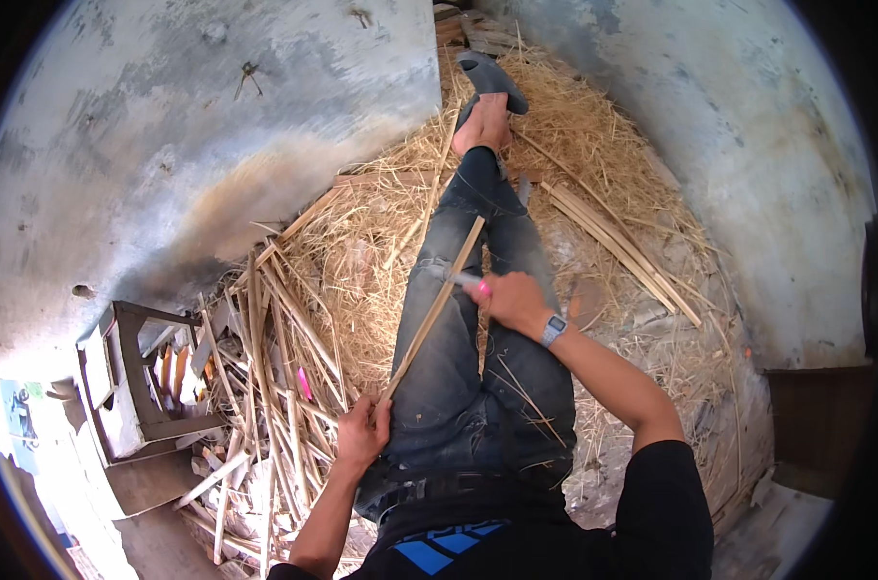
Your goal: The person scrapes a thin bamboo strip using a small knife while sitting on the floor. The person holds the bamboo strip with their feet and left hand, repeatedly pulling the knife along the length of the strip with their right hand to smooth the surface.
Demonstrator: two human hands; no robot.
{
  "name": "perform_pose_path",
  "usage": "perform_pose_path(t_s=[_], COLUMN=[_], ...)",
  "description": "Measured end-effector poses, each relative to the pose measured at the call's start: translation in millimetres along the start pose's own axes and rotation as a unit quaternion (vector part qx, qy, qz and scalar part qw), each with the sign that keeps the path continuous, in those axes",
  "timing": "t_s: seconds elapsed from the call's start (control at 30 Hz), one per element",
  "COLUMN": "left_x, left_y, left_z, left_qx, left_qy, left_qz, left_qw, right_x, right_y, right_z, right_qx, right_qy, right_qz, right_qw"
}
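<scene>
While loose sticks (294, 411) lie at eight o'clock, the left hand (363, 431) at seven o'clock pinches the low end of a thin wood strip (427, 329), which slants over the legs (439, 358) up to one o'clock. It looks light, stiff and a bit springy, and may splinter, so its end, away from the blade, seems best to hold. At three o'clock, the right hand (516, 304) grips what looks like a pink-handled knife (468, 279) by the strip.

Left hand (362, 433) pinched close in, right hand (513, 302) clenched farther forward
</scene>
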State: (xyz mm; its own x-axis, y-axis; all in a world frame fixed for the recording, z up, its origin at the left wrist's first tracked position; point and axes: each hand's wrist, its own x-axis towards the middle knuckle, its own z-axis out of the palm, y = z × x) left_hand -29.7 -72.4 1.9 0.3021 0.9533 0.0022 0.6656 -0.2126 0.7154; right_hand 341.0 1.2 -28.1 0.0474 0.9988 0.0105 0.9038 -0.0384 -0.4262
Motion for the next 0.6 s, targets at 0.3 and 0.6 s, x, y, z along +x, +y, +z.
perform_pose_path(t_s=[0.3,0.6], left_x=[-60,29], left_y=[-38,-3], left_z=[-40,-3], left_qx=[-0.003,-0.026], left_qy=[0.004,-0.048], left_qz=[-0.06,-0.014], left_qw=[0.998,0.998], right_x=[27,11], right_y=[156,66], right_z=[-56,-40], right_qx=[0.032,0.274], right_qy=[0.157,0.193], right_qz=[0.232,0.108], right_qw=[0.959,0.936])
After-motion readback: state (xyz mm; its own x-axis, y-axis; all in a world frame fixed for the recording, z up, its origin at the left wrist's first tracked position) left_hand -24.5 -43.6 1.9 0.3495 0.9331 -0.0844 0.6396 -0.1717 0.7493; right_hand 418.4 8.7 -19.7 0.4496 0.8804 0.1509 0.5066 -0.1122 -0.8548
